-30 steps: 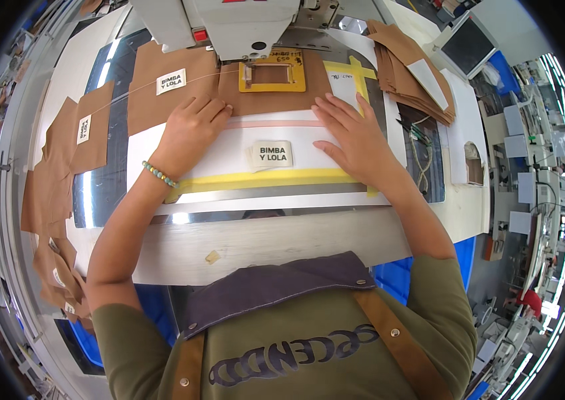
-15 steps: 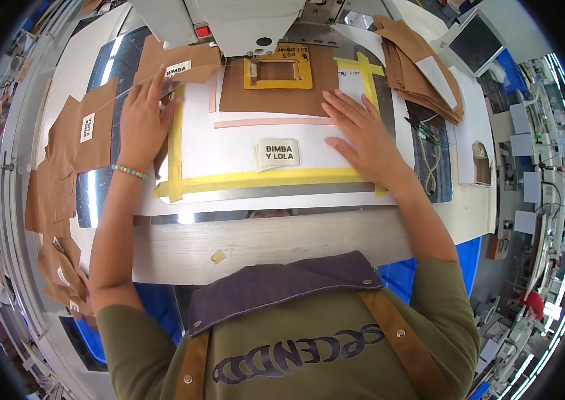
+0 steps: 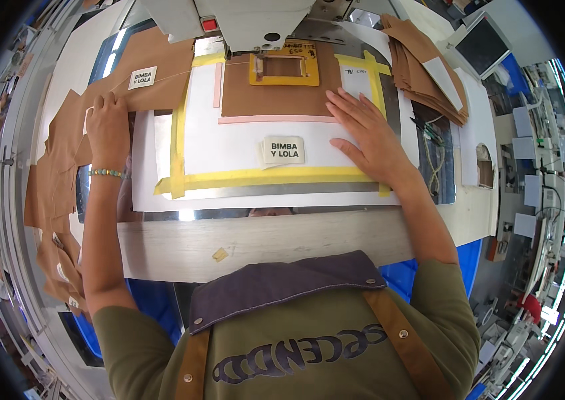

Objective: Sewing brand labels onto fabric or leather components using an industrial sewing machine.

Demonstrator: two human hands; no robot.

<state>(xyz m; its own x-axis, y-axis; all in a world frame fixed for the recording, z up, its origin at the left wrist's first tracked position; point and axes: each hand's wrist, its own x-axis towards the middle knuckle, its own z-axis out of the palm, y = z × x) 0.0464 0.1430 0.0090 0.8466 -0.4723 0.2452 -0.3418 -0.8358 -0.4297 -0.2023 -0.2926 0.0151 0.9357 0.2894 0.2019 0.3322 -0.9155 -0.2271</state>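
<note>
- Hands wide apart now! The left hand (image 3: 108, 133) is well left of the yellow frame (image 3: 286, 81), fingers curled at the corner of a brown panel (image 3: 152, 53); pinching or only pressing, I can't tell.
- And the right hand (image 3: 366, 133) lies flat and open, just right of the frame and nearer the person, fingertips at the corner of a second brown panel (image 3: 276, 101).
- That second panel sits right under the frame, a pink strip (image 3: 279, 120) running along its near edge.
- Back to the first panel: left of the frame, white label (image 3: 142, 77) facing up, a thin thread crossing it.
- Straight down from the frame, toward the person, a small stack of white labels (image 3: 284, 151) rests on the white sheet (image 3: 229, 150), yellow tape (image 3: 269, 177) beyond it.
- Looming over the frame's far edge, the sewing machine head (image 3: 262, 20).
- Far right of the frame, a fanned pile of brown pieces (image 3: 422, 73); far left, more brown panels (image 3: 52, 190) overlap.
</note>
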